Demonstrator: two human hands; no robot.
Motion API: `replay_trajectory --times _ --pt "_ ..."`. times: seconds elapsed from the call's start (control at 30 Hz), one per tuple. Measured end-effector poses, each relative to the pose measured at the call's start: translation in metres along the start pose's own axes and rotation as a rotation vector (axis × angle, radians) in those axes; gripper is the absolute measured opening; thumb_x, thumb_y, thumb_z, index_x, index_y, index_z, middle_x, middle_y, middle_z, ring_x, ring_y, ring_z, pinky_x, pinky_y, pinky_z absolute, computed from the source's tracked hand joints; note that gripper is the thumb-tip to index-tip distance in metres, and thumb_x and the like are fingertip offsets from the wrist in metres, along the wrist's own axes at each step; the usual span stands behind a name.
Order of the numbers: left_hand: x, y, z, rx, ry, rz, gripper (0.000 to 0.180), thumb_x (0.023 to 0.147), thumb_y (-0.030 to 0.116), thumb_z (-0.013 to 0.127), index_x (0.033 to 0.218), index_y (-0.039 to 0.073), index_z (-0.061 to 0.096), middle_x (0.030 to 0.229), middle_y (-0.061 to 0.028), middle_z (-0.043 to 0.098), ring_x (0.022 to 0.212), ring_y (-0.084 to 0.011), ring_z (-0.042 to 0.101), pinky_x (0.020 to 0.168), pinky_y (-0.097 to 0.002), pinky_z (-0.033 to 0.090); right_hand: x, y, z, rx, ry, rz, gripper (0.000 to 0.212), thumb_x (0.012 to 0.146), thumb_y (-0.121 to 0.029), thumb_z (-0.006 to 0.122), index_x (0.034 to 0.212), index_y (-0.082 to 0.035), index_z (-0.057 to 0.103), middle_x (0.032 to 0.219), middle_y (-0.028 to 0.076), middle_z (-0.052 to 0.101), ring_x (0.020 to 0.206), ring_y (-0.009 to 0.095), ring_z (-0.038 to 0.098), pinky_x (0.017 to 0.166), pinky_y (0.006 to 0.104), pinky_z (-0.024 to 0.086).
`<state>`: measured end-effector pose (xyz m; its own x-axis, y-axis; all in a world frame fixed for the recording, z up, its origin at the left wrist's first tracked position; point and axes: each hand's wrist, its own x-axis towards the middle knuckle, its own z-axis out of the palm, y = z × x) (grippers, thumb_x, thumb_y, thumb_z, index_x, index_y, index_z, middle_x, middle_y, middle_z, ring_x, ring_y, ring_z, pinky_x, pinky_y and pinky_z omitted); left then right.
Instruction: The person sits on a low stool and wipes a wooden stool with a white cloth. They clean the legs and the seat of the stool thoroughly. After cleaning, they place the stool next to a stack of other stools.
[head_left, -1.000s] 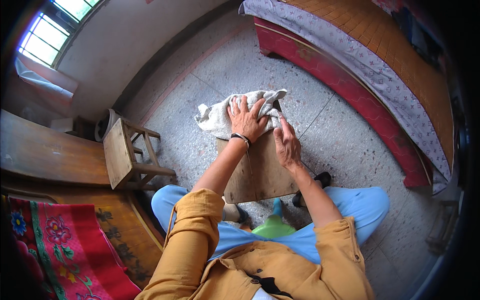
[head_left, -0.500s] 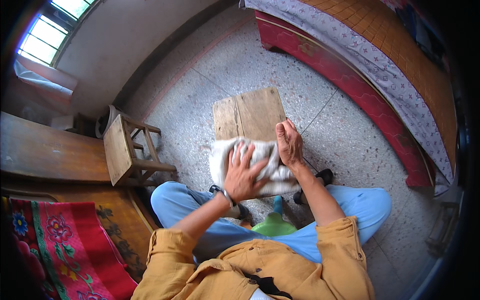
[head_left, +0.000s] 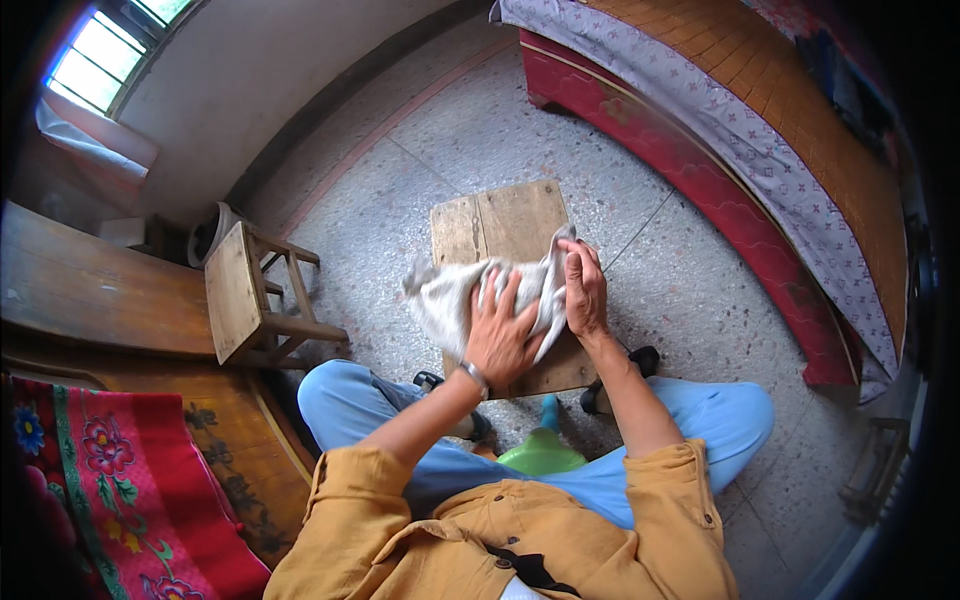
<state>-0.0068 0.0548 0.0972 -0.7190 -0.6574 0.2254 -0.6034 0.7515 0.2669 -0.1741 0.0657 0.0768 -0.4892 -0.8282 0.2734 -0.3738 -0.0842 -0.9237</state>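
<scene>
A crumpled whitish cloth (head_left: 440, 300) lies across the near part of a low wooden stool top (head_left: 515, 225) in front of my knees. My left hand (head_left: 503, 335), with a metal band at the wrist, presses on the cloth from above, its fingers spread. At the stool's right side, my right hand (head_left: 586, 292) is turned on edge with the thumb up. Its fingers are together against the cloth's raised right corner, which they appear to grip. Part of the fingertips is hidden by the cloth and hand.
A second wooden stool (head_left: 235, 295) stands at the left beside a wooden furniture panel (head_left: 110, 285). Red flowered fabric (head_left: 150, 480) hangs at the lower left. A bed with a red side board (head_left: 660, 185) is at the right. Something green (head_left: 541, 455) shows between my legs.
The cloth has shifted left and away from me, baring the stool's near edge. Its right corner now stands up by my right hand. My left hand has moved slightly right.
</scene>
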Motion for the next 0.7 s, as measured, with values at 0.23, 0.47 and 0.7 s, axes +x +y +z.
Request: replay_trajectory --times 0.23,0.47,0.7 --pt "-0.046 -0.009 -0.023 -0.035 -0.073 -0.034 0.051 0.079 0.043 0.066 0.127 0.028 0.055 0.148 -0.0195 0.027 0.136 -0.0479 0.020 0.109 -0.0626 0.015 -0.001 0.006 -0.001 -0.107 -0.014 0.035 0.059 0.096 -0.058 0.035 0.102 -0.003 0.054 0.122 0.025 0.052 0.125 0.041 0.043 0.101 0.0436 0.036" --pt "0.089 -0.085 0.011 0.076 0.111 -0.313 0.052 0.084 0.045 0.059 0.131 0.025 0.051 0.146 -0.0215 0.031 0.134 -0.0502 0.023 0.107 -0.0641 0.018 0.001 -0.002 0.002 -0.195 -0.019 0.001 0.066 0.095 -0.059 0.035 0.120 -0.001 0.053 0.128 0.024 0.047 0.125 0.037 0.043 0.101 0.0432 0.037" --pt "0.025 -0.073 0.003 -0.054 0.150 -0.184 0.053 0.082 0.039 0.064 0.131 0.022 0.051 0.143 -0.0253 0.031 0.134 -0.0429 0.027 0.110 -0.0572 0.019 -0.001 0.001 0.000 -0.178 -0.015 0.030 0.071 0.094 -0.062 0.031 0.124 0.000 0.051 0.132 0.025 0.045 0.127 0.039 0.041 0.103 0.0434 0.036"
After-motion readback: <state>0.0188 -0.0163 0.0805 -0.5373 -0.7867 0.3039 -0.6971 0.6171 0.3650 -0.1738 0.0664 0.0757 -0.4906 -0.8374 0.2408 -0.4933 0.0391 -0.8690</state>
